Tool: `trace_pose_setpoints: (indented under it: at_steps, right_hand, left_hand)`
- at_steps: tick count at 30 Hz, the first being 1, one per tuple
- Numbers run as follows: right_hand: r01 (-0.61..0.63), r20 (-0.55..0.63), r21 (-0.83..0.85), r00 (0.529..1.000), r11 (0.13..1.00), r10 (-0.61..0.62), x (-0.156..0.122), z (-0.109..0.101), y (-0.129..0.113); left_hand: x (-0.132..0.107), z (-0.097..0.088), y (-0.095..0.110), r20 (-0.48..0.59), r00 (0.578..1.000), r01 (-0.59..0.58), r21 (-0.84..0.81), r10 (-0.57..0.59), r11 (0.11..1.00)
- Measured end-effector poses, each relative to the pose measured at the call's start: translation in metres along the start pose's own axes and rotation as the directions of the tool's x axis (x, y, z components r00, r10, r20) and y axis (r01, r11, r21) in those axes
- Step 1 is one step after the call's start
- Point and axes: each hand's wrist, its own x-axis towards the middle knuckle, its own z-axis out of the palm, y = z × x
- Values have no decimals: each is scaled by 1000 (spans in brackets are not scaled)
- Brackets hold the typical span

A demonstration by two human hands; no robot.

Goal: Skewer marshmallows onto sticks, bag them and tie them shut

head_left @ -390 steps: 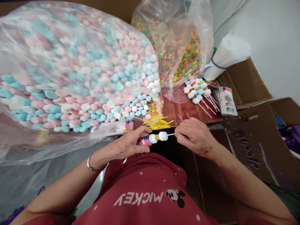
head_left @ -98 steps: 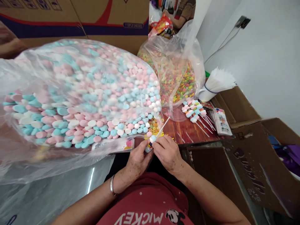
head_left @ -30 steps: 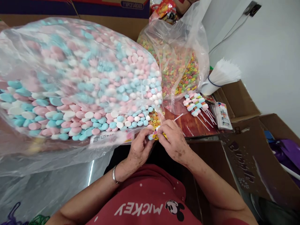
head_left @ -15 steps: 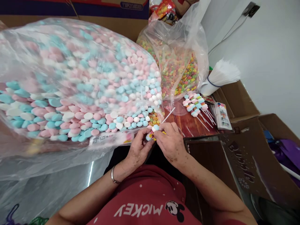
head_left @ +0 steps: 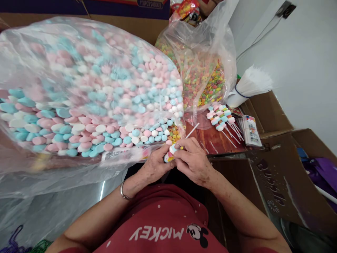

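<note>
My left hand (head_left: 155,163) and my right hand (head_left: 193,160) meet at the table's front edge, both closed. Between their fingertips is a small cluster of white, blue and pink marshmallows (head_left: 173,149), with bits of yellow beside it. Left fingers grip the cluster from its side, while right thumb and forefinger pinch it from the other. A white stick (head_left: 192,130) slants up and away behind my right forefinger; its lower end is hidden. Just beyond the fingers lie yellow and orange candy rings (head_left: 174,133), next to loose marshmallows (head_left: 147,134) at the bag's mouth.
A huge clear bag of marshmallows (head_left: 116,75) fills the left. Behind stands a bag of coloured rings (head_left: 204,77). Finished marshmallow skewers (head_left: 219,116) lie on the red-brown table (head_left: 207,138), near a cup of white sticks (head_left: 235,97), packets (head_left: 251,130) and cardboard boxes (head_left: 273,189).
My right fingers have shifted and curled more over the marshmallow cluster. Both hands stay together at the same spot. The whole view has moved slightly.
</note>
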Motion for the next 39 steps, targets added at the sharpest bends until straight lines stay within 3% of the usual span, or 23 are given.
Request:
trace_pose_setpoints:
  at_steps: [4,7,10,12,14,16,20,25,28,33,39]
  right_hand:
    - [84,-29,-18,996,996,-84,-2,0,-4]
    - [156,-170,-14,973,988,-156,-9,-6,-9]
    - [205,-288,-268,915,941,-281,-13,-19,-14]
    - [166,-251,-497,912,852,-324,-10,-29,-17]
    - [131,-144,-624,950,771,-278,-4,-37,-18]
    - [180,18,-648,975,740,-221,4,-41,-17]
    - [345,283,-527,933,777,-221,8,-39,-10]
    - [361,316,-424,918,831,-238,2,-35,-2]
    - [375,342,-361,905,854,-253,1,-34,-1]
    - [363,327,-321,909,875,-257,3,-29,-3]
    - [314,253,-424,942,849,-221,0,-28,-3]
  left_hand:
    - [2,-2,0,-50,999,17,-33,-18,999]
    - [2,-1,-1,-73,997,8,-57,-12,998]
    - [0,-1,-1,-87,996,-10,-24,8,1000]
    - [0,1,-3,-101,994,-45,50,50,998]
    - [-1,3,-5,-98,989,-93,155,109,984]
    - [-2,4,-7,-78,985,-129,243,152,961]
    - [-3,1,-4,-28,995,-87,254,97,963]
    - [-5,-9,5,73,997,-9,94,3,995]
    - [-7,-9,2,67,998,-5,87,-1,996]
    - [-11,-1,-8,4,989,-147,191,149,970]
    - [-13,-4,-10,28,973,-230,272,231,934]
